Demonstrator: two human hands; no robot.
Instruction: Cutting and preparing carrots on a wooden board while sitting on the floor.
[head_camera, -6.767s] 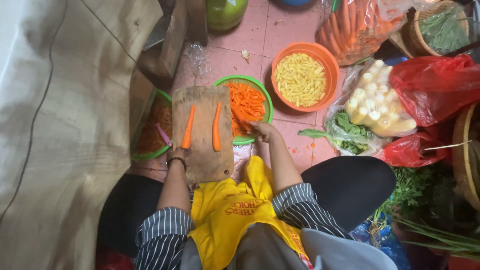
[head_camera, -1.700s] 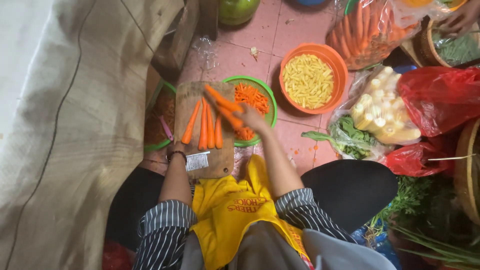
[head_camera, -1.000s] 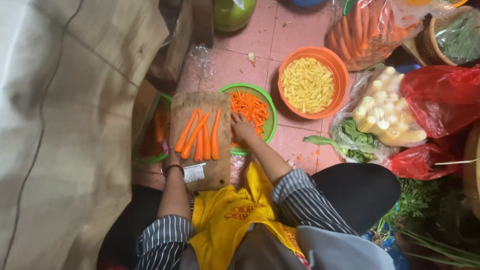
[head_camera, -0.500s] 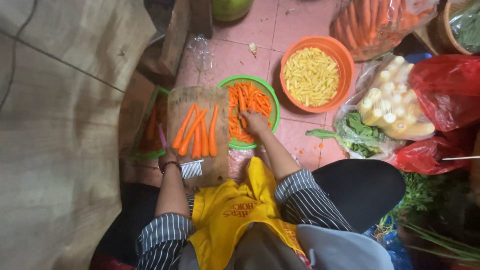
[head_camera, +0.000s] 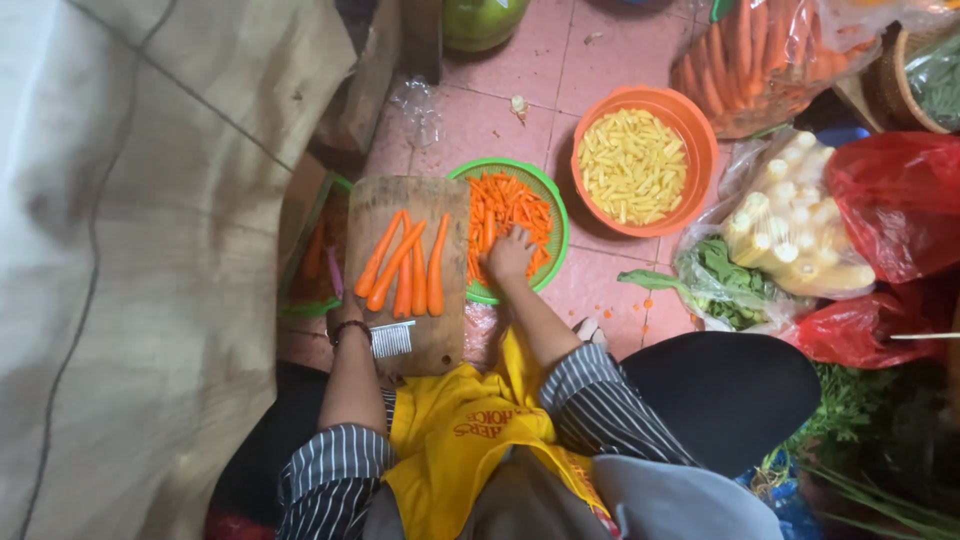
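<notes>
Here the right hand (head_camera: 508, 255) lies in the green bowl (head_camera: 548, 200), its fingers spread loosely and pressed down on the cut carrot (head_camera: 505, 205); whether they have closed on any pieces cannot be told. The bowl sits on the pink floor (head_camera: 500, 125), touching the right edge of the board (head_camera: 408, 350). Left of the right fingers, five carrot strips (head_camera: 405, 265) lie side by side on the board, pointing away from the person. The left hand (head_camera: 345, 315) is at the board's near left corner, wrist banded with a dark bracelet; its fingers are mostly hidden, so their grip cannot be told. Just right of that hand a crinkle cutter (head_camera: 392, 338) rests on the board. Beyond the left fingers a second green basket (head_camera: 315, 265) holds carrot scraps. Farther right of the right hand stands an orange bowl (head_camera: 690, 130) of pale yellow sticks, and past it a bag of baby corn (head_camera: 790, 225) and leafy greens (head_camera: 715, 280).
</notes>
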